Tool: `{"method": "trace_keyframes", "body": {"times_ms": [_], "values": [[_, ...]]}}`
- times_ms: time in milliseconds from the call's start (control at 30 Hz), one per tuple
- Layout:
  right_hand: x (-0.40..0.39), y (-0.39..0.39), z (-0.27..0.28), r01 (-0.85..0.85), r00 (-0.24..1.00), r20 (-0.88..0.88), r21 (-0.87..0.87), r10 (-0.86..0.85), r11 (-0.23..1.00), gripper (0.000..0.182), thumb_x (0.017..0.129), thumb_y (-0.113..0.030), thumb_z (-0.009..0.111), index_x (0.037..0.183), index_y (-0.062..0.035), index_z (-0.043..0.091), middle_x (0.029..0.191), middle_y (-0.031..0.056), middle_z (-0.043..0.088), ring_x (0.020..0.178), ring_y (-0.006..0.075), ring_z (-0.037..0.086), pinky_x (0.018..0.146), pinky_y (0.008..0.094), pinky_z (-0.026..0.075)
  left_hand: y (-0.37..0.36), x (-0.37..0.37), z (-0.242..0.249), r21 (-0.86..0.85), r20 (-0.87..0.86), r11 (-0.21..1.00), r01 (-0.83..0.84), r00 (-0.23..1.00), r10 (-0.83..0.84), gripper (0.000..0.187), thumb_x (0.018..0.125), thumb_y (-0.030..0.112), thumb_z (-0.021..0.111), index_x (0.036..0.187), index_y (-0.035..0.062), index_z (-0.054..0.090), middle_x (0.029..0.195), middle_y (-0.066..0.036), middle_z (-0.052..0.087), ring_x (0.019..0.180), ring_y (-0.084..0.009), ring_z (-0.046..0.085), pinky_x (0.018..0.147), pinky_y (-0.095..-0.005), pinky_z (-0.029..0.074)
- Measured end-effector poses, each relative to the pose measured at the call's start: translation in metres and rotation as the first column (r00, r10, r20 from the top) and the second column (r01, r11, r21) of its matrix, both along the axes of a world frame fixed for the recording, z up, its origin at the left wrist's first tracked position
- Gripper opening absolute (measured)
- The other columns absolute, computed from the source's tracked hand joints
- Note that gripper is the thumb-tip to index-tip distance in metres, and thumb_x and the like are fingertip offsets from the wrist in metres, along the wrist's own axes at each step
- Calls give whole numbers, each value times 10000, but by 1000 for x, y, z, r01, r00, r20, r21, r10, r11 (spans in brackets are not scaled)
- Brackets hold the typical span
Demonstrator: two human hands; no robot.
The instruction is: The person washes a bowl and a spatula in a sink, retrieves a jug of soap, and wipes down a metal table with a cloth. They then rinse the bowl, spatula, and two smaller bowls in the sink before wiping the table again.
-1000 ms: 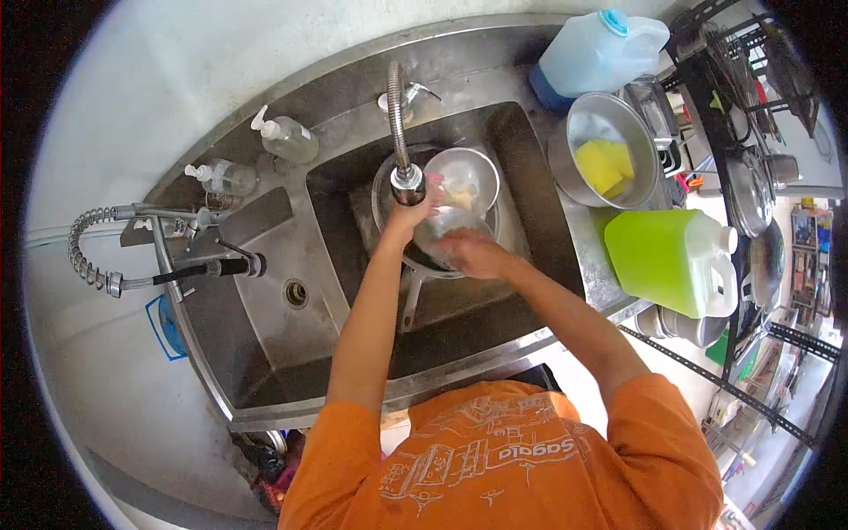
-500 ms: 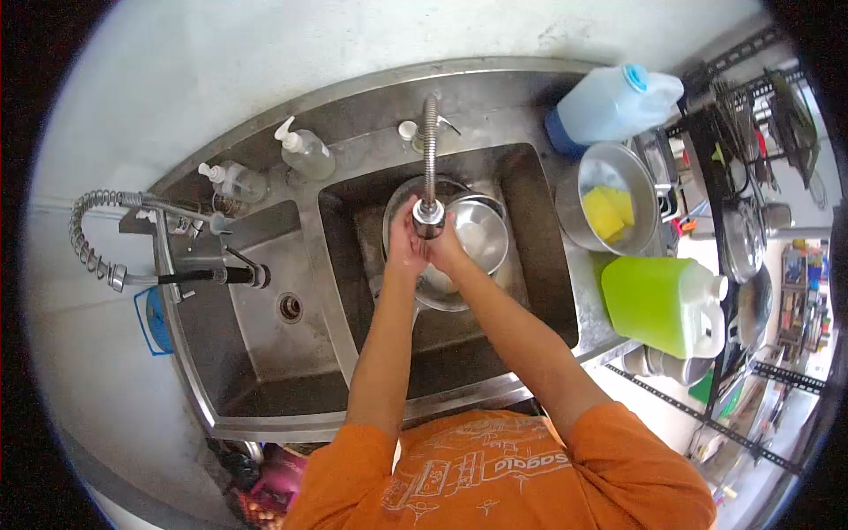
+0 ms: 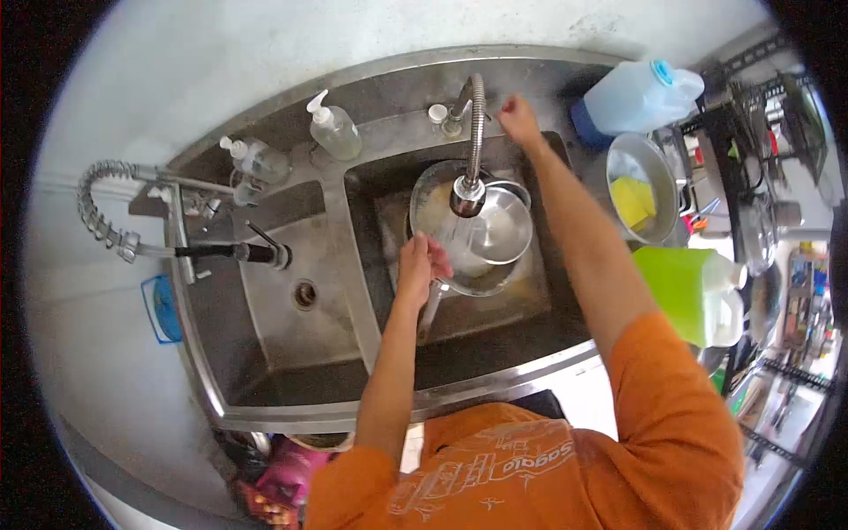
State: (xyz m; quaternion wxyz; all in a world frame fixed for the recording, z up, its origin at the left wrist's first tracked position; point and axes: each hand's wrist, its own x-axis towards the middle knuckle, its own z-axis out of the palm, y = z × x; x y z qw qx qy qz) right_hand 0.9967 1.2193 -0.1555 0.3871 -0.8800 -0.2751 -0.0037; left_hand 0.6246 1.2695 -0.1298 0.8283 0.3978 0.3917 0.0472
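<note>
My left hand (image 3: 422, 265) is in the right sink basin (image 3: 548, 291), fingers loosely spread, in the water running from the faucet head (image 3: 466, 196). It is at the left rim of a steel pan (image 3: 437, 208) and holds nothing. A steel bowl (image 3: 503, 231) sits inside the pan, whose handle (image 3: 430, 311) points toward me. My right hand (image 3: 517, 119) reaches over the basin to the back ledge, fingers bunched just right of the tap base (image 3: 455, 119). Whether it grips the small lever there is unclear.
Two pump bottles (image 3: 334, 132) (image 3: 256, 161) stand on the back ledge. A hose sprayer (image 3: 230, 253) hangs over the left basin with its drain (image 3: 305, 294). On the right counter are a blue-capped jug (image 3: 640, 93), a steel bowl with yellow sponges (image 3: 638, 201) and a green jug (image 3: 689, 291).
My right hand has left the faucet head and reached to the back ledge by the tap. My left hand dropped lower into the water stream. The view shifted right.
</note>
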Motion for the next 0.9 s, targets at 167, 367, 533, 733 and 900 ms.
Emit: {"method": "trace_keyframes", "body": {"times_ms": [167,367,533,733,900], "values": [[-26,42,89,-267,771,-503,304,392,915,248,897,-208,576,1074,-37,555,787,118,635,653,190,629,580,291,530,-1,-79,9,257,-200,962,-89,969,143,348,968,284,519,689,92,436,593,22,376,482,-105,381,433,-265,310],[-154,-74,174,111,520,-705,617,483,779,234,959,-197,514,1146,-64,466,972,117,639,781,177,619,673,324,526,-30,-130,-16,734,-262,661,155,963,66,297,797,-55,472,686,66,225,669,13,160,600,-137,188,563,-280,230],[-307,-305,111,-137,901,301,-488,314,862,406,817,-233,634,1196,-102,571,1099,181,634,982,395,612,870,498,477,-86,-64,-1,926,-157,274,258,926,-342,483,665,-152,502,1104,50,513,1047,-96,473,939,-264,488,869,-340,413],[-506,-672,58,720,654,-64,-254,-754,646,237,851,-43,461,1031,-25,614,896,253,650,908,437,605,784,505,474,-269,8,42,828,-29,413,380,764,-644,493,738,-98,544,1194,89,519,999,-56,529,855,-145,517,730,-279,448],[-783,-835,49,941,-11,96,-336,-995,-43,249,890,-220,479,879,-50,661,802,195,648,776,411,612,669,517,478,-472,-13,22,879,-121,74,471,371,-921,308,811,-25,560,1102,77,556,807,-26,547,716,-132,535,651,-279,457]]}}
